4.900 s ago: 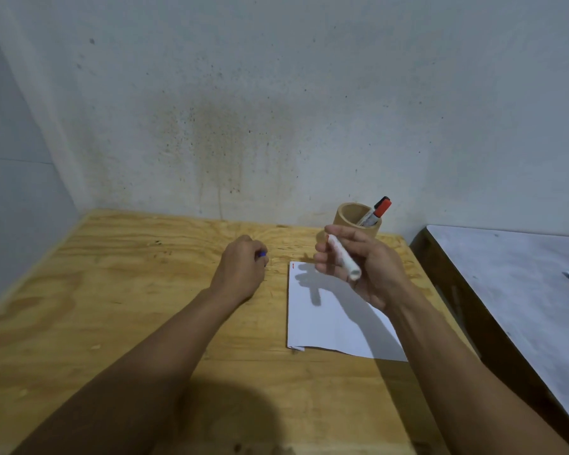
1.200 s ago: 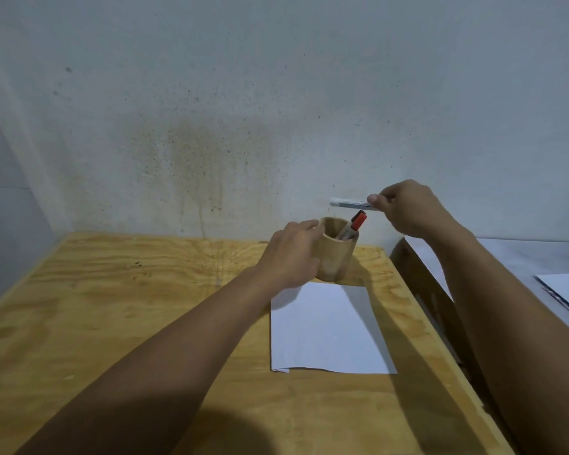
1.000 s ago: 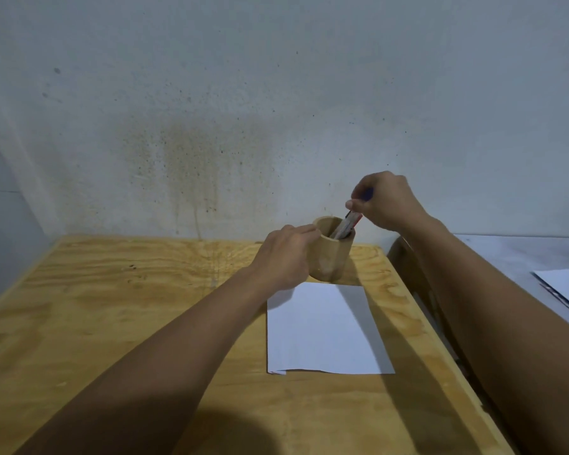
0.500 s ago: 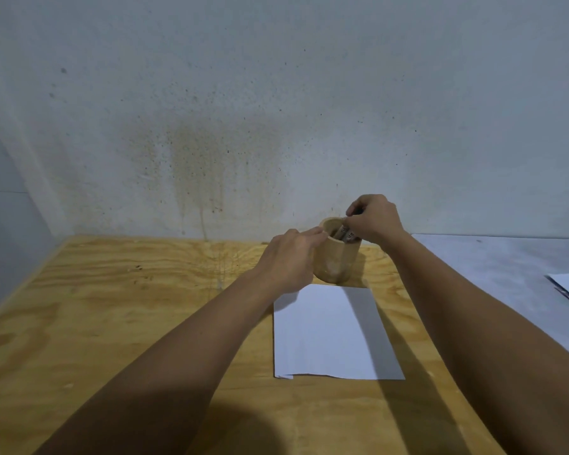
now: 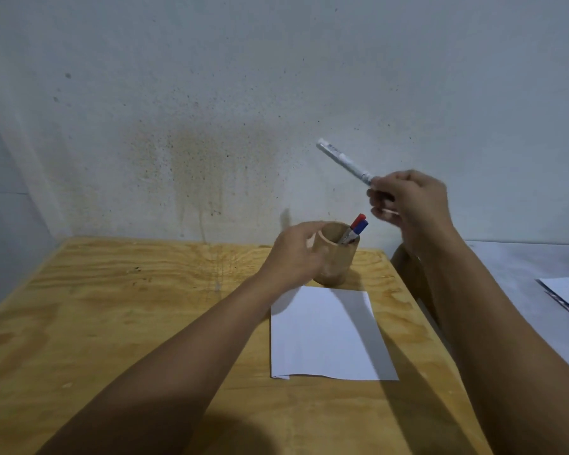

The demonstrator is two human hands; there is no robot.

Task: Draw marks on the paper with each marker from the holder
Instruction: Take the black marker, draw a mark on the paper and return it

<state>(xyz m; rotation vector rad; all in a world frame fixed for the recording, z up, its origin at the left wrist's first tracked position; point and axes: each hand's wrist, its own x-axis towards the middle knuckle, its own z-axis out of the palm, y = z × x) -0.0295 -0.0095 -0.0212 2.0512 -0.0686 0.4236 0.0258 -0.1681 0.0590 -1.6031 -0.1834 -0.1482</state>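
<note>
Half a second ago the right hand (image 5: pixel 408 205) was down in the wooden holder (image 5: pixel 337 254); now it is raised, pinching a white marker (image 5: pixel 344 161) by its cap end, long axis slanting up-left toward the wall; likely the next marker to uncap; the left hand (image 5: pixel 296 257) stays wrapped round the holder, where red- and blue-capped markers (image 5: pixel 357 226) remain; the paper (image 5: pixel 326 333) lies just before it on the bench (image 5: pixel 112 307).
</note>
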